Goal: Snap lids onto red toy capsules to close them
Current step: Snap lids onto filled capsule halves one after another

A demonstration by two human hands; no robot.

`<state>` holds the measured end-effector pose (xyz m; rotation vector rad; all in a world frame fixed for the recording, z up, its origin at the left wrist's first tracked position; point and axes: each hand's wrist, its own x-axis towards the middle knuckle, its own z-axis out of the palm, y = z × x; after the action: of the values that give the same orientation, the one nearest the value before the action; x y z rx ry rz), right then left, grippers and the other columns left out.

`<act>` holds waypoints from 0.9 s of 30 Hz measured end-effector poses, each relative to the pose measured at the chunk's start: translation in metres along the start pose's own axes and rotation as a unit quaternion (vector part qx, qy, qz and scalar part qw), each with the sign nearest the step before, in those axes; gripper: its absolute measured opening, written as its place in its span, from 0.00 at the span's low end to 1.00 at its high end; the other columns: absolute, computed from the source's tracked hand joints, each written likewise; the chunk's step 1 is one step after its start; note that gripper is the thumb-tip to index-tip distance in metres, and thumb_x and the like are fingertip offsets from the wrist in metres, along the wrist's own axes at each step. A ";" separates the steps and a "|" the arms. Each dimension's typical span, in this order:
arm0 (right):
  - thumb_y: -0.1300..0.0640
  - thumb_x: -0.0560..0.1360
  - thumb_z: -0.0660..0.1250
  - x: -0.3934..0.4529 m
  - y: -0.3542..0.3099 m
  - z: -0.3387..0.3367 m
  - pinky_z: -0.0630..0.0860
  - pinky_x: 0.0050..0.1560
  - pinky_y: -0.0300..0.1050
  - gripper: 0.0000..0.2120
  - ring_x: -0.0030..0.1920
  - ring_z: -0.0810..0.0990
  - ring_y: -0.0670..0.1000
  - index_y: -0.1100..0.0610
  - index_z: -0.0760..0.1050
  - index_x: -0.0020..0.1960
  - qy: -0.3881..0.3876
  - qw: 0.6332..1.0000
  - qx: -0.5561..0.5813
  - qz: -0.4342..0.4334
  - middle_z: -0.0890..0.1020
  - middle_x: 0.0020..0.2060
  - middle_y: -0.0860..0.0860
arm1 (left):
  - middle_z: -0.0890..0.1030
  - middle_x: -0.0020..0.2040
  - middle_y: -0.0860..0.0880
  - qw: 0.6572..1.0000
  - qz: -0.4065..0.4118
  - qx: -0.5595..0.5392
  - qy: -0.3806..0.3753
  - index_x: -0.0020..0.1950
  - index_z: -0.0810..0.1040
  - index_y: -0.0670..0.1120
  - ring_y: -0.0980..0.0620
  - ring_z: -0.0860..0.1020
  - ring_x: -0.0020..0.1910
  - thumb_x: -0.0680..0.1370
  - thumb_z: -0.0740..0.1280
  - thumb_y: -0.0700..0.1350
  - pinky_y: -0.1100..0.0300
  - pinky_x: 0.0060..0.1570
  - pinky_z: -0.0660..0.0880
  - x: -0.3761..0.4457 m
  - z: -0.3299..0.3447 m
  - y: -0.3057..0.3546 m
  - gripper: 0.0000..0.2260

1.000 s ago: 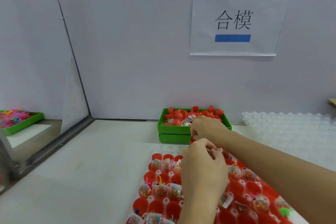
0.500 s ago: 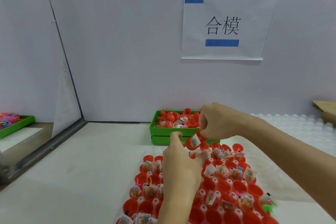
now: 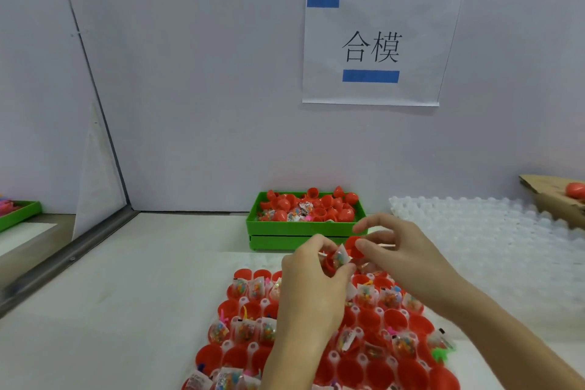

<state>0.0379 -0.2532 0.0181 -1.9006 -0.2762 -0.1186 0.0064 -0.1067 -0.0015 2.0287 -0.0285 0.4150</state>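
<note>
Two light, stiff red shells meet at frame centre: my left hand (image 3: pixel 311 275) pinches one capsule (image 3: pixel 332 263) with its slippery packet poking out, my right hand (image 3: pixel 402 250) pinches one lid (image 3: pixel 354 246) by its rim, while dozens more cups, too many to count, wait on the bench below.

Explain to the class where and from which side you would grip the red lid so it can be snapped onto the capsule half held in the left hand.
Grip the red lid by its rounded dome, coming from the right, as the right hand does with its fingertips. That leaves its rim free toward the capsule half in the left hand, whose toy packet sticks out.
</note>
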 end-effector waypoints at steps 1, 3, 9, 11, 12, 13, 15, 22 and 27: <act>0.60 0.77 0.69 -0.006 0.005 0.000 0.83 0.45 0.44 0.06 0.40 0.86 0.51 0.50 0.81 0.51 0.019 0.999 0.026 -0.006 0.86 0.43 0.48 | 0.81 0.41 0.53 1.000 0.002 -0.001 -0.009 0.42 0.76 0.56 0.60 0.81 0.38 0.74 0.75 0.49 0.68 0.37 0.78 -0.001 0.002 0.001 0.08; 0.61 0.76 0.70 -0.017 0.014 -0.001 0.82 0.44 0.39 0.09 0.43 0.86 0.49 0.49 0.83 0.52 0.034 0.997 0.070 -0.020 0.86 0.45 0.47 | 0.82 0.40 0.54 0.999 0.014 -0.010 -0.027 0.44 0.76 0.57 0.59 0.81 0.37 0.75 0.75 0.49 0.66 0.37 0.79 -0.003 0.005 0.002 0.08; 0.64 0.74 0.71 -0.034 0.030 -0.006 0.82 0.52 0.44 0.14 0.47 0.87 0.51 0.50 0.83 0.55 0.041 0.990 0.130 -0.039 0.87 0.44 0.52 | 0.81 0.37 0.53 0.998 0.040 -0.010 -0.053 0.46 0.78 0.57 0.58 0.79 0.33 0.74 0.76 0.49 0.70 0.31 0.73 -0.004 0.012 0.003 0.08; 0.66 0.74 0.71 -0.037 0.034 -0.007 0.82 0.50 0.42 0.15 0.47 0.87 0.51 0.49 0.84 0.54 0.051 0.987 0.147 -0.042 0.87 0.44 0.52 | 0.81 0.34 0.53 0.997 0.049 -0.011 -0.054 0.44 0.78 0.56 0.60 0.78 0.30 0.73 0.76 0.48 0.70 0.29 0.71 -0.005 0.013 0.004 0.08; 0.67 0.74 0.70 -0.039 0.036 -0.007 0.82 0.49 0.40 0.15 0.47 0.87 0.51 0.49 0.84 0.54 0.056 0.986 0.153 -0.045 0.87 0.44 0.52 | 0.80 0.33 0.53 0.997 0.054 -0.006 -0.056 0.43 0.78 0.56 0.60 0.77 0.28 0.73 0.76 0.47 0.71 0.27 0.70 -0.005 0.013 0.004 0.08; 0.68 0.75 0.70 -0.041 0.037 -0.006 0.82 0.49 0.40 0.16 0.46 0.87 0.51 0.50 0.84 0.54 0.060 0.985 0.156 -0.047 0.87 0.44 0.52 | 0.81 0.33 0.53 0.997 0.058 0.001 -0.059 0.42 0.77 0.55 0.60 0.76 0.27 0.73 0.76 0.47 0.71 0.26 0.69 -0.006 0.014 0.004 0.08; 0.69 0.75 0.69 -0.043 0.039 -0.004 0.82 0.49 0.41 0.16 0.45 0.87 0.51 0.51 0.84 0.54 0.064 0.986 0.146 -0.054 0.87 0.42 0.52 | 0.81 0.34 0.51 0.996 0.065 0.012 -0.062 0.41 0.77 0.54 0.59 0.75 0.26 0.73 0.77 0.47 0.68 0.26 0.69 -0.006 0.017 0.003 0.09; 0.73 0.71 0.72 -0.046 0.039 -0.006 0.82 0.41 0.42 0.18 0.37 0.85 0.52 0.52 0.86 0.50 0.081 0.983 0.126 -0.110 0.82 0.43 0.55 | 0.82 0.38 0.50 0.996 0.066 0.026 -0.048 0.36 0.78 0.54 0.53 0.80 0.36 0.69 0.79 0.45 0.58 0.37 0.79 -0.007 0.022 0.002 0.10; 0.73 0.70 0.72 -0.046 0.040 -0.006 0.80 0.40 0.37 0.18 0.37 0.85 0.49 0.52 0.85 0.51 0.082 0.984 0.095 -0.130 0.83 0.43 0.47 | 0.82 0.39 0.53 0.994 0.093 0.025 -0.047 0.38 0.80 0.54 0.57 0.81 0.37 0.71 0.78 0.45 0.63 0.38 0.79 -0.007 0.025 0.000 0.08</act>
<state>0.0034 -0.2776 -0.0260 -1.6488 -0.4079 -0.4088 0.0068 -0.1296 -0.0139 2.1009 -0.2684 0.4392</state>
